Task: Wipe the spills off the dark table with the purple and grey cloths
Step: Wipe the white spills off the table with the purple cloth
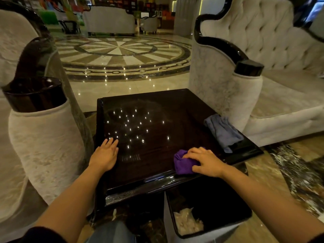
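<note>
The dark glossy table (175, 109) fills the middle of the view and mirrors many small ceiling lights. My right hand (206, 162) presses on a bunched purple cloth (182, 163) near the table's front right edge, fingers curled over it. A grey cloth (223, 131) lies crumpled at the right edge, apart from both hands. My left hand (105, 155) rests flat on the front left part of the tabletop, fingers together and holding nothing. Faint smears show on the surface around the reflections.
A pale armchair (45, 146) with a black arm cap stands close on the left. A tufted pale sofa (263, 85) crowds the right side. A bin (206, 230) with crumpled paper sits below the table's front right corner. Polished marble floor lies beyond.
</note>
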